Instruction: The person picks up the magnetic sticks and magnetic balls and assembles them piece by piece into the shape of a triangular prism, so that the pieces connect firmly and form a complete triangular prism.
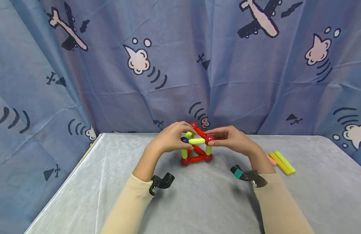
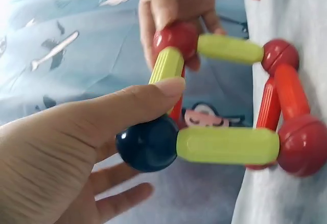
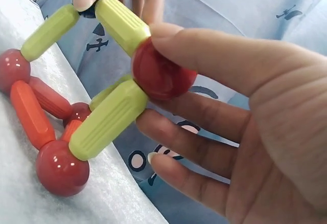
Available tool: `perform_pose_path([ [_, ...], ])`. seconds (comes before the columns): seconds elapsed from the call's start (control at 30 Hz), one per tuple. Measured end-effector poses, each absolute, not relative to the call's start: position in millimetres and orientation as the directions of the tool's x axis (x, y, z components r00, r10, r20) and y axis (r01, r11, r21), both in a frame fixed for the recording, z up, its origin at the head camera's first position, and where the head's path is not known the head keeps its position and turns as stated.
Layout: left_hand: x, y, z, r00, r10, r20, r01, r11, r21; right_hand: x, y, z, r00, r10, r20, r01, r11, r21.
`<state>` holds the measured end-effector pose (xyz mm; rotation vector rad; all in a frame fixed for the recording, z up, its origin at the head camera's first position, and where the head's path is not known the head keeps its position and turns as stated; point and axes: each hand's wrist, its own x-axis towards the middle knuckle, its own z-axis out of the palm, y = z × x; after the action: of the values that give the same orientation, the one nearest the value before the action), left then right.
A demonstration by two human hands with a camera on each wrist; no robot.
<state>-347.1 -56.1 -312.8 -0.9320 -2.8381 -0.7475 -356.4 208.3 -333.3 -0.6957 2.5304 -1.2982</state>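
Observation:
A toy frame of balls and rods stands on the table, with red balls and red rods at its base. My left hand [image 1: 175,138] pinches the dark blue ball [image 2: 147,146] at an upper corner, thumb over it and fingers behind. My right hand [image 1: 233,140] grips the red ball [image 3: 162,73] at the other near upper corner between thumb and fingers. A yellow-green rod [image 1: 196,141] spans these two balls. Below each, an upright yellow-green rod [image 2: 227,145] runs down to a red base ball [image 3: 62,168]. Behind, another red ball [image 1: 193,125] tops the frame, partly hidden by my hands.
Right of my right wrist lie a yellow rod [image 1: 280,164], a yellow-green rod [image 1: 285,162] and a pinkish piece [image 1: 271,160], on the pale cloth-covered table [image 1: 198,201]. A blue patterned curtain [image 1: 180,65] hangs along the table's far edge.

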Motion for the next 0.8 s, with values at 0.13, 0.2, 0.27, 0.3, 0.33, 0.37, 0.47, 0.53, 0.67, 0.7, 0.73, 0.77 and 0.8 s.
perform_pose_path([
  [0.13,-350.0,-59.9,-314.3,-0.857,0.481,0.185,0.509,0.727,0.461,-353.9,205.3,-331.0,-0.875,-0.483,0.03,-0.33,0.549,-0.768],
  [0.2,-352.0,-59.8,-315.4,-0.858,0.476,0.195,0.507,0.723,0.47,-352.9,203.7,-329.0,-0.882,-0.469,0.044,-0.339,0.567,-0.751],
  [0.27,-352.8,-60.2,-317.2,-0.854,0.484,0.192,0.512,0.713,0.48,-352.0,202.6,-327.6,-0.886,-0.459,0.059,-0.348,0.576,-0.74],
  [0.3,-352.6,-60.2,-318.4,-0.852,0.489,0.187,0.513,0.71,0.483,-351.5,202.2,-327.1,-0.887,-0.458,0.065,-0.353,0.58,-0.734],
  [0.33,-352.2,-60.5,-318.5,-0.85,0.495,0.18,0.515,0.708,0.483,-351.6,201.7,-326.4,-0.888,-0.455,0.07,-0.357,0.583,-0.73],
  [0.37,-351.3,-60.3,-318.6,-0.849,0.501,0.169,0.515,0.709,0.482,-351.6,201.4,-325.6,-0.887,-0.455,0.076,-0.363,0.585,-0.726],
  [0.47,-347.2,-56.1,-319.4,-0.84,0.524,0.141,0.529,0.732,0.429,-352.2,202.6,-325.3,-0.886,-0.456,0.086,-0.374,0.592,-0.714],
  [0.53,-344.4,-50.8,-320.4,-0.833,0.538,0.131,0.546,0.759,0.354,-353.0,204.0,-325.5,-0.882,-0.463,0.094,-0.386,0.592,-0.708],
  [0.67,-341.5,-39.4,-324.6,-0.829,0.544,0.13,0.56,0.807,0.19,-353.6,206.0,-326.4,-0.878,-0.469,0.096,-0.391,0.587,-0.709],
  [0.7,-341.4,-37.3,-326.0,-0.83,0.542,0.133,0.557,0.814,0.162,-353.5,206.2,-326.7,-0.878,-0.469,0.094,-0.389,0.586,-0.711],
  [0.73,-341.5,-35.6,-327.3,-0.832,0.537,0.138,0.553,0.821,0.139,-353.4,206.3,-327.1,-0.88,-0.466,0.091,-0.384,0.585,-0.715],
  [0.77,-341.7,-34.3,-328.6,-0.834,0.532,0.142,0.549,0.827,0.12,-353.2,206.4,-327.5,-0.881,-0.464,0.087,-0.378,0.582,-0.719],
  [0.8,-341.7,-33.3,-329.5,-0.835,0.529,0.147,0.545,0.832,0.104,-353.2,206.6,-328.2,-0.883,-0.461,0.085,-0.373,0.581,-0.724],
])
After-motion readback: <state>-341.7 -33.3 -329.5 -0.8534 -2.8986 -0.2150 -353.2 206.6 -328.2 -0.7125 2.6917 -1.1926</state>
